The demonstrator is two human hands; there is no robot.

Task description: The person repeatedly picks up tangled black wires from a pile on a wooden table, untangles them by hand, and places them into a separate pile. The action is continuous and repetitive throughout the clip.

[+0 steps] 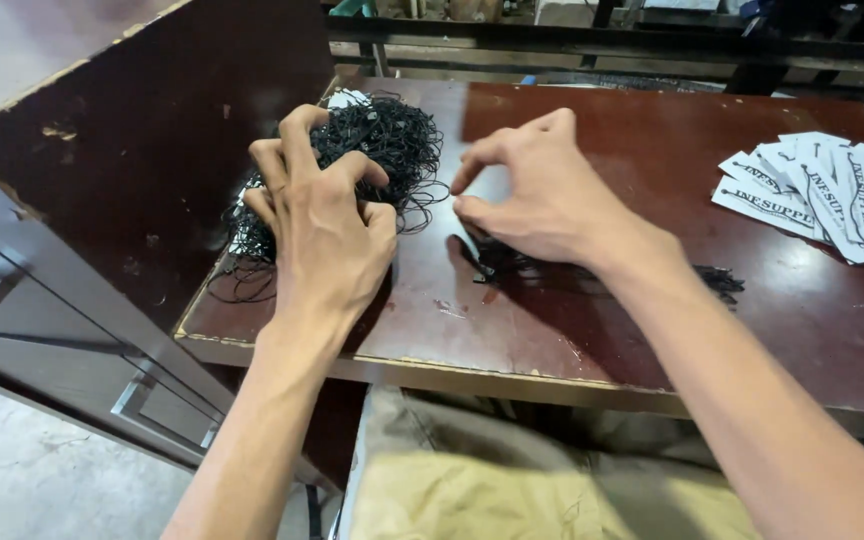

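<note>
A tangled heap of thin black string loops (392,150) lies at the left end of a dark red-brown table (652,300). My left hand (322,215) claws into the near side of that heap with bent fingers. My right hand (542,190) hovers just to its right, thumb and forefinger pinched close together over the tabletop, seemingly on a single thin black string. A few loose black strings (497,262) lie under my right wrist, and several more (717,280) rest beside my forearm.
A fanned pile of white printed paper tags (817,190) lies at the table's right end. A dark upright board (142,150) stands along the table's left side. Metal bars (602,45) run behind the table. My lap in tan trousers (492,480) is below the table's front edge.
</note>
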